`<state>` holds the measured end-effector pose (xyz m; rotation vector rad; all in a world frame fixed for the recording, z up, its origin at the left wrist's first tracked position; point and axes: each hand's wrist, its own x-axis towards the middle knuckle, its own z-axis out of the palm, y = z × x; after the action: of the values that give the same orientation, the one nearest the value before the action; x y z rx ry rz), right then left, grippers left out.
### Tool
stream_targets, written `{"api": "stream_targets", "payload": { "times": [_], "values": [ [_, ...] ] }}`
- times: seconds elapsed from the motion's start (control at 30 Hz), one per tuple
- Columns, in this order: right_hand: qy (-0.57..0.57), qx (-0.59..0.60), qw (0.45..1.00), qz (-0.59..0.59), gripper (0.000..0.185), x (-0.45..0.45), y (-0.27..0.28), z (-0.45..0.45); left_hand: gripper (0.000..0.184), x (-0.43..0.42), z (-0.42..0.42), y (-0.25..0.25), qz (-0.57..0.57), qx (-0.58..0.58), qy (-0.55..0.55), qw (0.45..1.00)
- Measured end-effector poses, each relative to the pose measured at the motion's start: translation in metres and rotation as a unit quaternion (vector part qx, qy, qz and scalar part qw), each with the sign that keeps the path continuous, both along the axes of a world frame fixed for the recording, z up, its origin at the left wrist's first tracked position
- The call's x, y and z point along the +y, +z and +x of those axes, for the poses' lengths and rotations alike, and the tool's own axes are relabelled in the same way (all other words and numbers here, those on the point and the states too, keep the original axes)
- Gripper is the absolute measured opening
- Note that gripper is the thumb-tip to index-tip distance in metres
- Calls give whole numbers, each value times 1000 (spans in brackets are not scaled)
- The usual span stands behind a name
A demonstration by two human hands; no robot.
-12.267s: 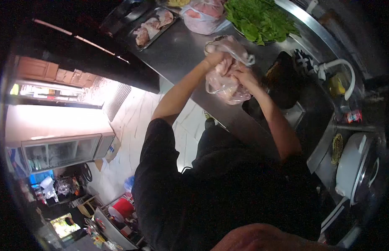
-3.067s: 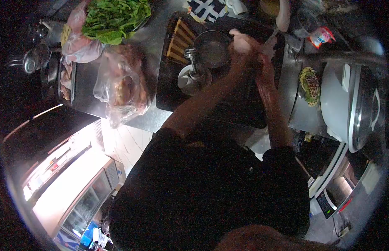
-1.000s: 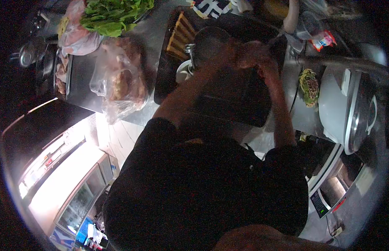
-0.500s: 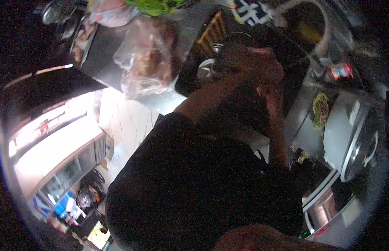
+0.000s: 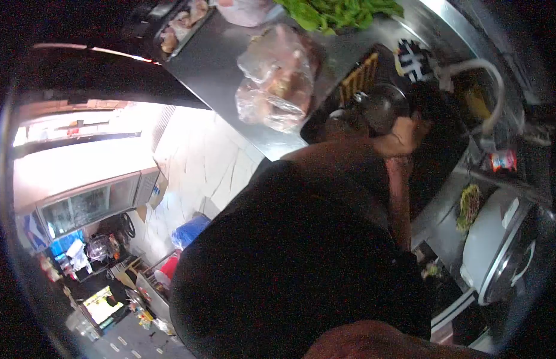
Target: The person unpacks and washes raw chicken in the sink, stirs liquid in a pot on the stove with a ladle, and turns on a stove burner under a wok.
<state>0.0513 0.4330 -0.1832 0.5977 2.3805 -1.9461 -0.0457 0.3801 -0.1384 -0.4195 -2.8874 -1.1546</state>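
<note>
Both hands are close together over a dark sink [image 5: 439, 155], in deep shade. My left hand [image 5: 397, 140] reaches in from the left, at the near side of a round metal bowl or pan [image 5: 382, 107]; whether it touches the rim I cannot tell. My right forearm comes up from below, and my right hand [image 5: 416, 127] is beside the left one, mostly lost in shadow. The fingers of both hands are too dark and blurred to read. A smaller rounded vessel [image 5: 340, 119] sits left of the bowl, partly behind my left arm.
Raw meat in a clear plastic bag [image 5: 278, 84] lies on the steel counter [image 5: 212, 78]. Leafy greens [image 5: 343, 12] are at the back. A slatted rack [image 5: 358, 78] stands at the sink's left edge, a curved hose or tap [image 5: 499, 90] at its right. A glass lid [image 5: 508, 251] leans at lower right.
The head view has shifted, so the counter and sink appear farther right. Both hands have come nearer to my body, uncovering the round metal bowl.
</note>
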Motion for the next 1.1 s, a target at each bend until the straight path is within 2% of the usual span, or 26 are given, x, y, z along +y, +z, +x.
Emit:
{"api": "stream_targets", "payload": {
  "times": [0.03,0.1,0.17,0.23,0.3,0.4,0.43,0.53,0.67,0.73,0.83,0.93,1.0,1.03,1.07,1.1],
  "values": [
    [-4,2,1000,-3,36,-2,-1,2,23,-5,5,39,-93,21,-54,994],
    [-6,6,1000,-4,36,-5,3,1,29,-8,23,53,-159,120,-73,977],
    [-16,8,1000,-4,36,-6,11,4,36,1,32,15,-102,280,-6,955],
    [-31,8,999,-4,36,1,13,12,47,-34,40,86,-14,121,-23,992],
    [-47,10,999,-3,36,6,22,16,54,-46,45,108,72,46,-34,996],
    [-75,16,997,1,36,13,41,22,57,-48,50,111,123,55,-91,987],
    [-88,19,996,2,37,16,46,26,56,-63,55,140,96,51,-144,984],
    [-108,34,994,6,37,8,59,33,48,-88,68,158,39,91,-234,967],
    [-111,44,993,7,37,-44,66,51,39,-121,63,123,175,31,-213,961],
    [-108,53,993,13,37,-74,77,52,36,-156,55,136,244,2,-206,948],
    [-58,108,992,38,37,-114,113,29,31,-244,40,183,328,-14,-188,926],
    [85,169,979,71,38,-171,158,-9,27,-347,5,221,359,7,-141,922],
    [187,151,963,125,38,-212,172,-35,25,-424,-26,236,336,21,-76,939],
    [234,144,949,156,39,-232,176,-47,23,-458,-52,222,342,61,12,938],
    [265,110,938,196,39,-246,167,-57,29,-495,-62,231,293,-2,113,949],
    [293,76,923,237,40,-257,158,-64,31,-539,-91,207,248,62,148,955]
  ]
}}
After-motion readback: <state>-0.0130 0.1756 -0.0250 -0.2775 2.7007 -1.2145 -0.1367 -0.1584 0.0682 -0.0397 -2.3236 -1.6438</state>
